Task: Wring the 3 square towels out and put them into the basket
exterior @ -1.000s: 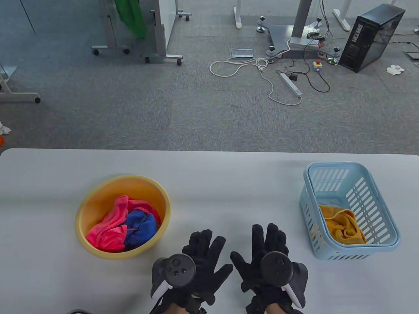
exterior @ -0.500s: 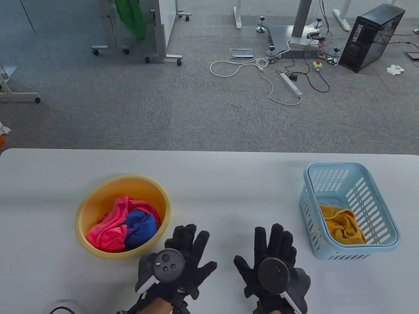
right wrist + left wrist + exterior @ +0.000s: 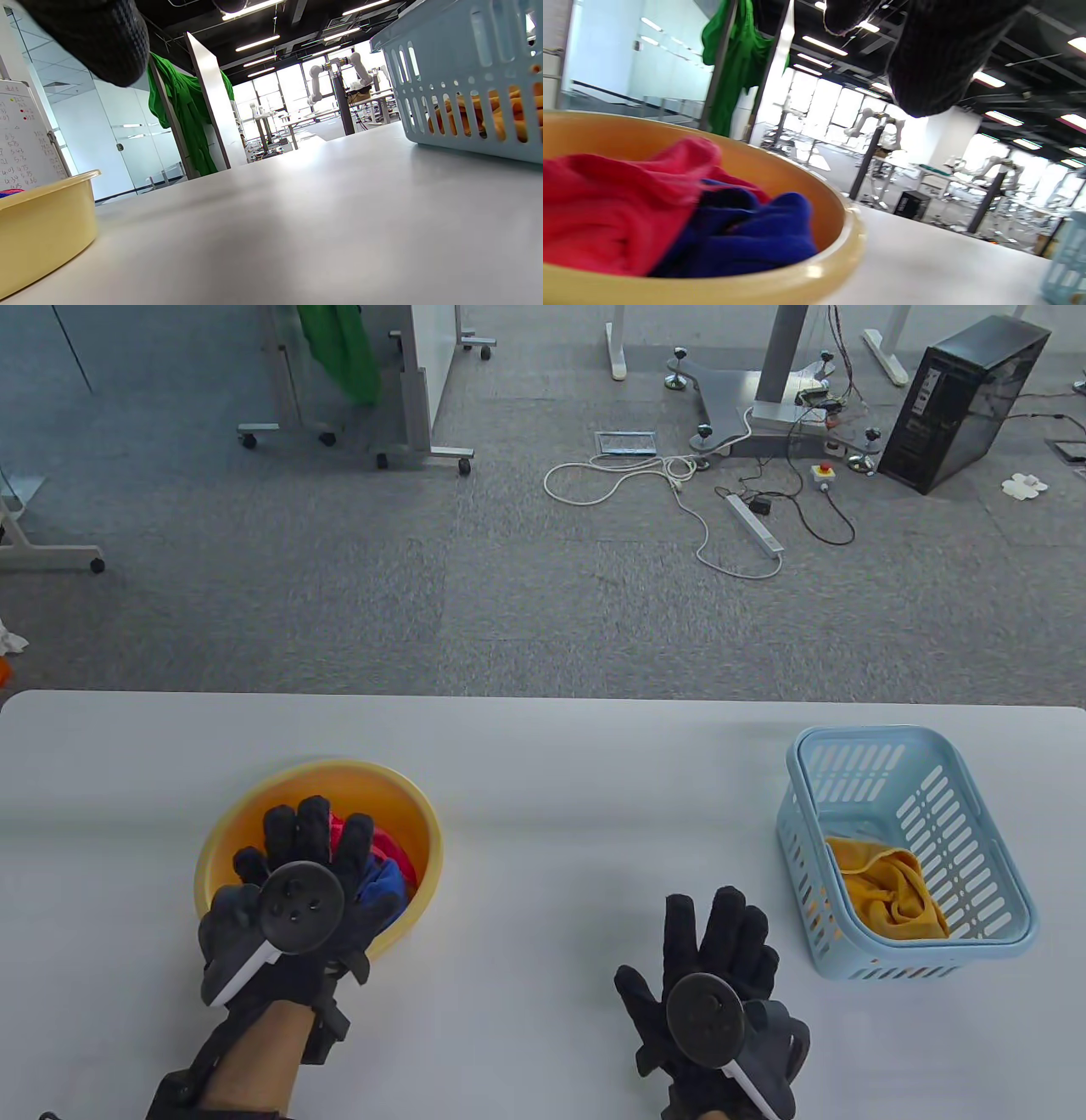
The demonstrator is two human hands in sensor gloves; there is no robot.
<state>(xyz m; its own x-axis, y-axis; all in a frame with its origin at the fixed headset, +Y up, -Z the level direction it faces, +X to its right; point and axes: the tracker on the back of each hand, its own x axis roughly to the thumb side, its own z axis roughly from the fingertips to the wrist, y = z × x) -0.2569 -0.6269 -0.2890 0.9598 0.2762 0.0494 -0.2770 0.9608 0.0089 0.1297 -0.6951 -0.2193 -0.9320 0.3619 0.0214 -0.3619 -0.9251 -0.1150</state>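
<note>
A yellow basin [image 3: 407, 802] on the table's left holds a pink towel [image 3: 606, 203] and a blue towel [image 3: 755, 237]. My left hand [image 3: 301, 848] hovers over the basin with straight, spread fingers and holds nothing; it hides most of both towels in the table view. At the right stands a light-blue slotted basket [image 3: 984, 823] with a yellow-orange towel [image 3: 891, 891] crumpled inside. My right hand [image 3: 721, 933] rests flat on the table left of the basket, fingers spread, holding nothing.
The grey table [image 3: 594, 814] is bare between basin and basket. Its far edge [image 3: 543, 695] meets carpet with cables, table legs and a computer tower [image 3: 959, 398]. The basket's wall [image 3: 466, 84] fills the right of the right wrist view.
My left hand has swung left and forward from the table's front middle to above the basin, covering the towels. My right hand has stayed almost still.
</note>
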